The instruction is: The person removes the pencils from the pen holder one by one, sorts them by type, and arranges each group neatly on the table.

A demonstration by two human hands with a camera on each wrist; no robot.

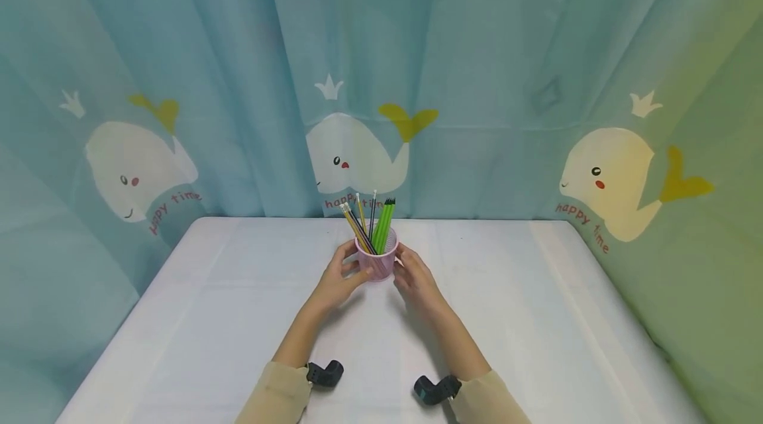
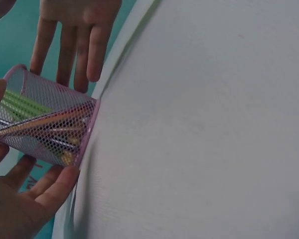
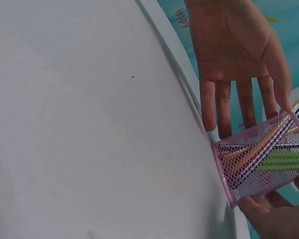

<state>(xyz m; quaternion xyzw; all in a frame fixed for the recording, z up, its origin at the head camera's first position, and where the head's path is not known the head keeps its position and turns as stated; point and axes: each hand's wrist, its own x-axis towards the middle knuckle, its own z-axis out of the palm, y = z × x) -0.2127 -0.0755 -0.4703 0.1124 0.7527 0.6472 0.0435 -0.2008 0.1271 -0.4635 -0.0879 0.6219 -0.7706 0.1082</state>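
Note:
A pink mesh pencil holder [image 1: 377, 267] stands upright near the table's far edge. It is filled with pencils: a bundle of green ones [image 1: 383, 228] with dark tips, plus several yellow and dark ones [image 1: 356, 224] that lean left with their pale ends up. My left hand [image 1: 336, 281] holds the holder from the left, its thumb across the front and its fingers along the side. On the right side my right hand [image 1: 417, 278] rests its fairly straight fingers against the mesh. Through the mesh the pencils' lower parts [image 3: 254, 159] show in the right wrist view.
A white-covered table [image 1: 512, 318] spreads out around both forearms. Behind it hangs a blue-green curtain [image 1: 489, 66] printed with white whales, close to the table's far edge. A dark camera mount [image 1: 325, 374] is strapped to the left wrist and another [image 1: 435, 389] to the right.

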